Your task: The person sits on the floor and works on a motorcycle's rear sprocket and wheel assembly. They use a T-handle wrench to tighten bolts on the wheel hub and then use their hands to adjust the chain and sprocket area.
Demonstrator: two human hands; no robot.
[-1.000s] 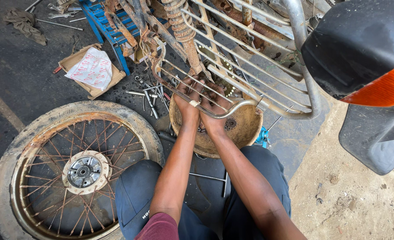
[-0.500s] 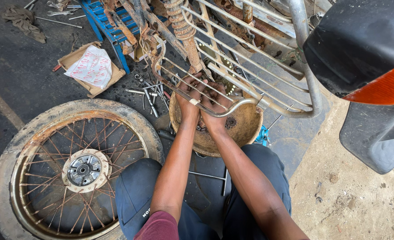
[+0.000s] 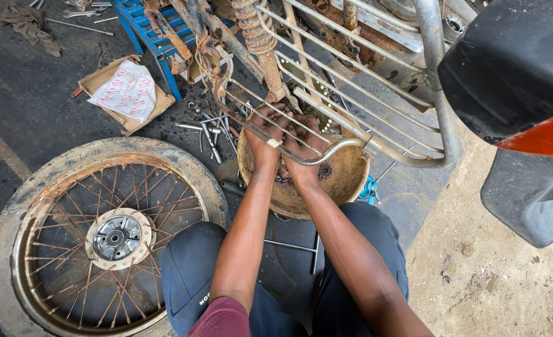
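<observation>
Both my hands reach forward under a rusty metal rack [image 3: 376, 106] of a motorcycle. My left hand [image 3: 266, 134] and my right hand [image 3: 302, 142] are pressed close together over a rusty round bowl-shaped part [image 3: 342, 181] on the floor. The fingers of both curl around something small and dark among the rack's bars, which I cannot make out. A rusty coil spring [image 3: 256, 31] rises just beyond my hands. The bars hide the fingertips.
A rusty spoked wheel with its tyre [image 3: 101, 231] lies flat at the left by my knee. Loose bolts and tools [image 3: 209, 128] lie on the floor, a T-handle wrench [image 3: 295, 248] between my legs. Behind are a cardboard piece with paper [image 3: 123, 92], a blue frame [image 3: 148, 34], and a tail lamp [image 3: 519, 81] at right.
My hands stay at the same spot under the rack, with only slight shifts of the fingers. The view has moved a little.
</observation>
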